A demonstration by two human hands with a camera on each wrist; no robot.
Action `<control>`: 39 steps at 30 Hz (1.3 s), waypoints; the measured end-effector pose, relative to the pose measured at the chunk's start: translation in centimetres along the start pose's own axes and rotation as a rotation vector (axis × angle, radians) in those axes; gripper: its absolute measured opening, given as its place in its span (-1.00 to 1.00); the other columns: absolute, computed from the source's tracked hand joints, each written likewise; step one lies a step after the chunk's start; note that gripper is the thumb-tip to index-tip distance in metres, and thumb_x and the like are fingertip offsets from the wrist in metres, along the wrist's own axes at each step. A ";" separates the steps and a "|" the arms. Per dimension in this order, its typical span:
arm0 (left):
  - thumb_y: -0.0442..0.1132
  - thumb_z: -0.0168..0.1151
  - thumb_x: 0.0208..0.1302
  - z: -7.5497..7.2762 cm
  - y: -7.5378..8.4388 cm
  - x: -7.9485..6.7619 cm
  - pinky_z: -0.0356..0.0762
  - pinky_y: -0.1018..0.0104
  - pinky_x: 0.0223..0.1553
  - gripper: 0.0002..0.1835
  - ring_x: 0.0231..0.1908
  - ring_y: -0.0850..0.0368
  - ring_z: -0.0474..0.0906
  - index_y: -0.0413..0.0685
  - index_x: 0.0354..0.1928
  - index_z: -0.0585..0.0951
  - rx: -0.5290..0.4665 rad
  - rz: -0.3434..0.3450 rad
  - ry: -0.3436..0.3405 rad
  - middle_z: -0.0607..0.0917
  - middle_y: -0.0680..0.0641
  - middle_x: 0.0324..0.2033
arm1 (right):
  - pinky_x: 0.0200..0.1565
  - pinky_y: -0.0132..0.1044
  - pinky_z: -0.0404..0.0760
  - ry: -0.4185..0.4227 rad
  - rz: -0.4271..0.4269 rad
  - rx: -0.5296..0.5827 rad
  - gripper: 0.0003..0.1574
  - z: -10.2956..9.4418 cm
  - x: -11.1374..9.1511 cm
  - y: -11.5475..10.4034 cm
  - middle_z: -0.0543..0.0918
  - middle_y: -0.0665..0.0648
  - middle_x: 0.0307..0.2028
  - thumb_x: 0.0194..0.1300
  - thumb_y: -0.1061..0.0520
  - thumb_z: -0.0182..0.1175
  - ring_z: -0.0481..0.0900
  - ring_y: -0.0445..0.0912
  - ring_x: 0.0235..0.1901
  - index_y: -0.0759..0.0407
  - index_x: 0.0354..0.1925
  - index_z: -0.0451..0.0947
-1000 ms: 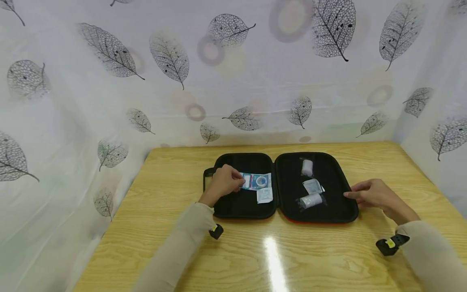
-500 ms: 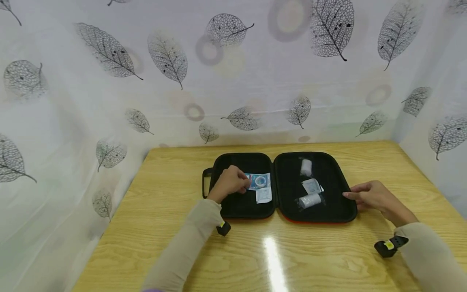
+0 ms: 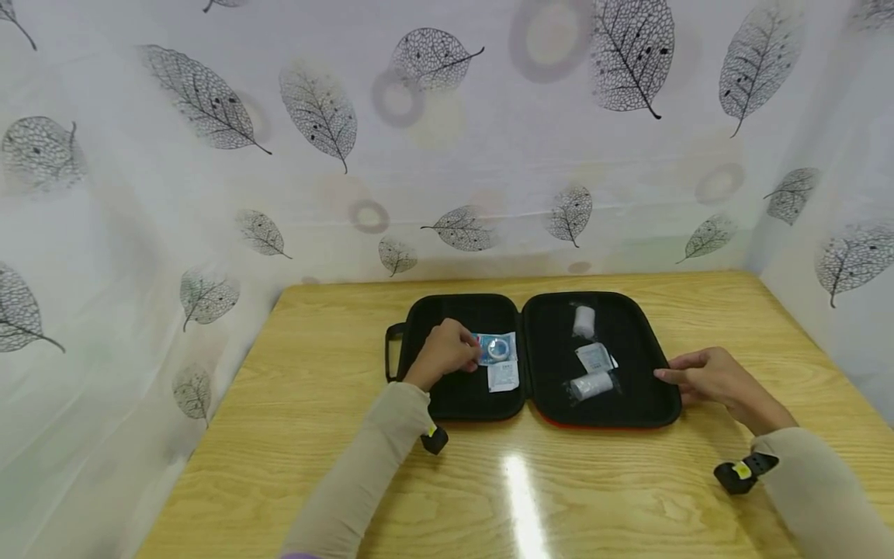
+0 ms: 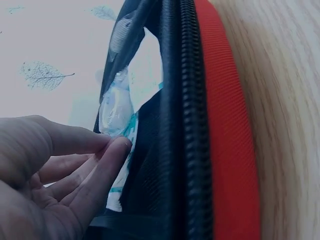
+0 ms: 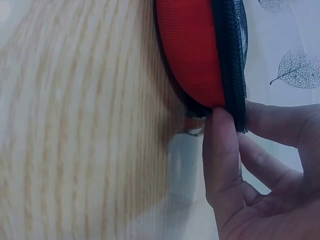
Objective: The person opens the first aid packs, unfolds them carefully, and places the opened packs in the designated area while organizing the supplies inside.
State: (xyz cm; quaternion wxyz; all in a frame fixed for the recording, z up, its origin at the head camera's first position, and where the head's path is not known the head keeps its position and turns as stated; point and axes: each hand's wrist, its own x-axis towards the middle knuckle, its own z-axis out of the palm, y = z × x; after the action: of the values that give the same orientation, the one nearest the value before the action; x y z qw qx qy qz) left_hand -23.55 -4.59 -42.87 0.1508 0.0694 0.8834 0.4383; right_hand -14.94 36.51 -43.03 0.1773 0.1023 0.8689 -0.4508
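A black-lined zip case (image 3: 552, 341) with a red shell (image 4: 225, 120) lies open flat on the table. My left hand (image 3: 445, 349) is over its left half, thumb and fingertips pinching the edge of a clear and blue packet (image 3: 498, 348) that holds a ring-shaped white roll of tape. Just below that lies a white sachet (image 3: 503, 376). Two wrapped white bandage rolls, one upper (image 3: 584, 321) and one lower (image 3: 592, 386), sit in the right half with another white sachet (image 3: 594, 358) between them. My right hand (image 3: 712, 376) grips the case's right rim between thumb and fingers.
A black carry handle (image 3: 394, 353) sticks out on the case's left side. The wooden table (image 3: 314, 466) extends around the case. Behind it hangs a pale curtain (image 3: 447, 155) with leaf prints.
My left hand has moved a little right over the tape packet, hiding more of its left part. The right hand keeps its hold on the rim.
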 end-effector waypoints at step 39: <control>-0.42 0.18 0.37 -8.4 -5.0 0.7 0.66 0.43 -0.40 -0.79 -0.50 0.21 0.65 -0.43 -0.08 0.68 -0.122 -0.076 0.257 0.74 -0.19 -0.38 | -0.19 -0.18 0.74 -0.002 0.000 0.024 0.01 0.1 0.1 0.4 0.41 0.64 0.19 0.43 -0.11 0.27 0.71 -0.08 -0.23 0.69 0.35 0.14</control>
State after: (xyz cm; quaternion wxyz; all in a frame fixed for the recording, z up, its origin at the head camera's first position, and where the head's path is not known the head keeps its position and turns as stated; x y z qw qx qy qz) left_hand -26.89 -13.76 -42.18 0.0569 -0.0301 0.8691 0.4904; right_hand -14.88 36.65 -43.37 0.1771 0.1041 0.8632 -0.4611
